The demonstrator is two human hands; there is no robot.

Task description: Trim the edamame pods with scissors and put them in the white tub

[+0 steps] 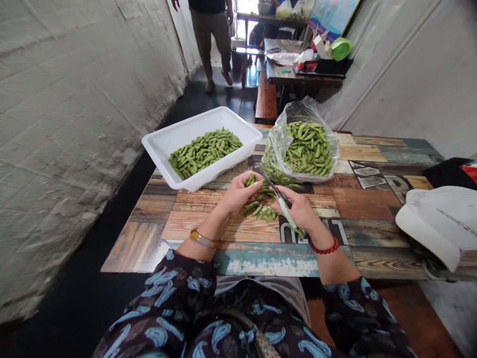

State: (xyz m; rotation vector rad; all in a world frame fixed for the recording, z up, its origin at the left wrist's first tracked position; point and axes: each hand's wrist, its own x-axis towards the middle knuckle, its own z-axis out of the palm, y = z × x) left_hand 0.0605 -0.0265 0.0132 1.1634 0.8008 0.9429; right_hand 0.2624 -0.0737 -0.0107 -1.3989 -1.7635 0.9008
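My left hand [242, 193] is closed, with green edamame pods [251, 179] between its thumb and fingers. In my right hand [299, 208] is a pair of scissors [285, 211] with pale green handles, its dark blades pointing up and left beside the left hand. Beneath and between both hands, loose edamame pods and small trimmings [257, 209] lie on the tabletop. A white plastic tub [197, 121] at the left holds a heap of pods. Behind my right hand, a clear plastic bag [275, 144] lies open, full of more pods.
The patchwork wood-print table [253, 258] carries a white cap [439, 223] and a black tray [449, 171] at the right. A person [212, 35] stands in the aisle beyond. Another table [276, 74] with a bench [266, 97] stands behind; walls flank both sides.
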